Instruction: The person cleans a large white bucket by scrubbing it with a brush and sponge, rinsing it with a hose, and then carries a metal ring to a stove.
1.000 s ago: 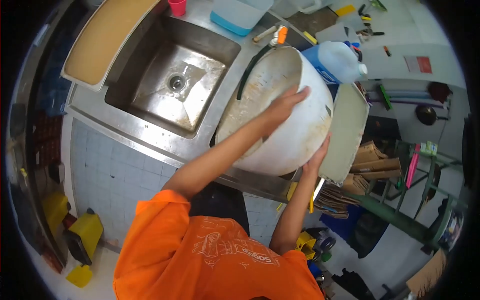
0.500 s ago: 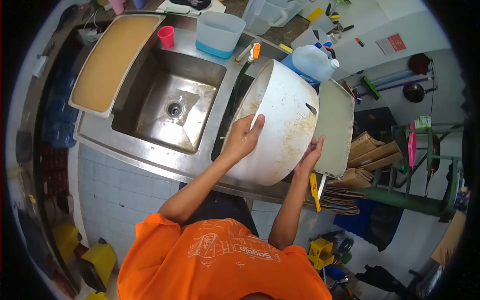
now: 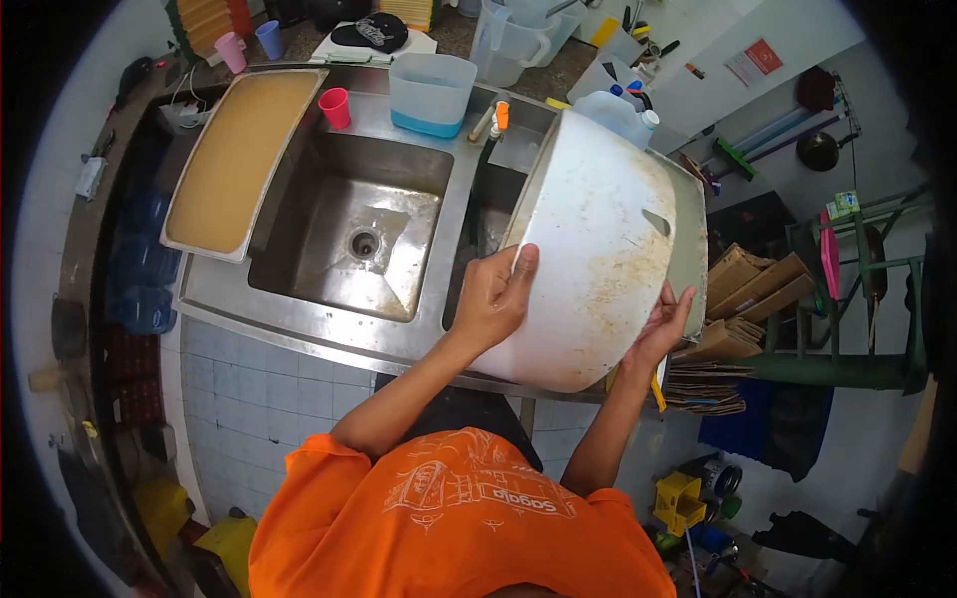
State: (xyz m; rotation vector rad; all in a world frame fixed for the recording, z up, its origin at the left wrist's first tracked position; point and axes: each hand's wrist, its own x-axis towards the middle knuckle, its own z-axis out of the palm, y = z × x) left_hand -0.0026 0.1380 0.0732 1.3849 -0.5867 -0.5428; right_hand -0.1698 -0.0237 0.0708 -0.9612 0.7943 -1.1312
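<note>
A large white round tub (image 3: 598, 239) with brown stains and a slot in its side is held tilted over the right part of the steel sink counter. My left hand (image 3: 495, 299) grips its left rim, thumb on the outer wall. My right hand (image 3: 663, 327) holds the tub's lower right edge, its fingers partly hidden behind it. Left of the tub lies the sink basin (image 3: 329, 239), with a drain and wet patches. A tap with an orange handle (image 3: 501, 117) and a dark hose stands behind the basins.
A tan tray (image 3: 234, 164) spans the sink's left side. Behind are a red cup (image 3: 336, 108), a container with blue liquid (image 3: 431, 95) and a jug (image 3: 610, 115). A pale tray (image 3: 690, 219) and cardboard (image 3: 758, 289) are at the right.
The tub has moved a little to the right with both hands still on it, covering more of the pale tray. The camera view has shifted slightly.
</note>
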